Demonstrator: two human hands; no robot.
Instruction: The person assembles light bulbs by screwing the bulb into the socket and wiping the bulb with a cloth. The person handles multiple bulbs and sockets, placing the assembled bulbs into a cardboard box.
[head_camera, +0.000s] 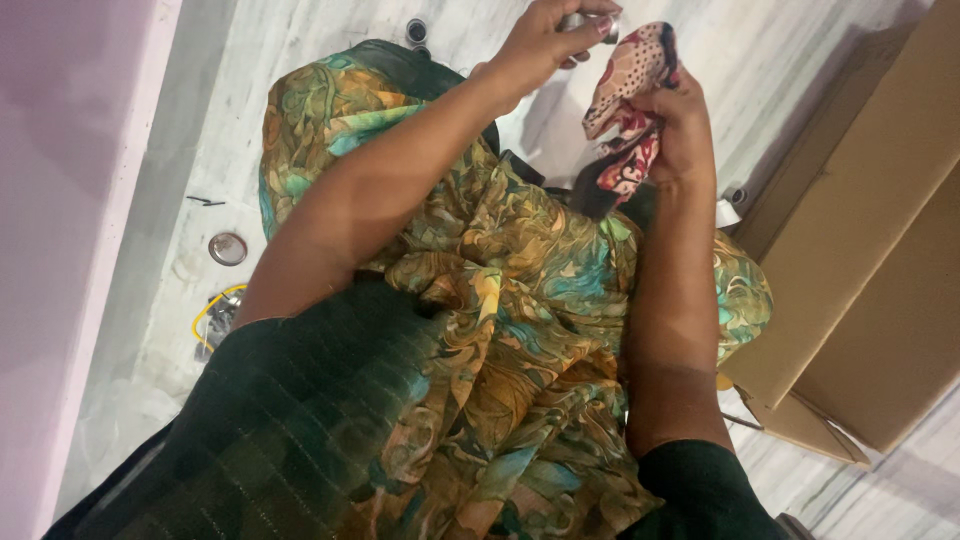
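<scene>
My left hand (545, 40) is raised at the top of the head view, its fingers closed on a small shiny metal piece (583, 20). Just right of it, my right hand (682, 125) grips a bunched patterned rag (628, 95) in red, cream and black, which hangs down from the fist. The rag's upper end nearly touches the metal piece. Both forearms reach up over my lap, which is draped in a green, orange and teal floral cloth (500, 300).
A large brown cardboard box (870, 230) stands at the right. On the pale marble floor lie a round metal lid (227, 248), a yellow-wired metal part (215, 318), two small dark cylinders (416, 32) and a white roll (727, 212). A pink wall (60, 200) borders the left.
</scene>
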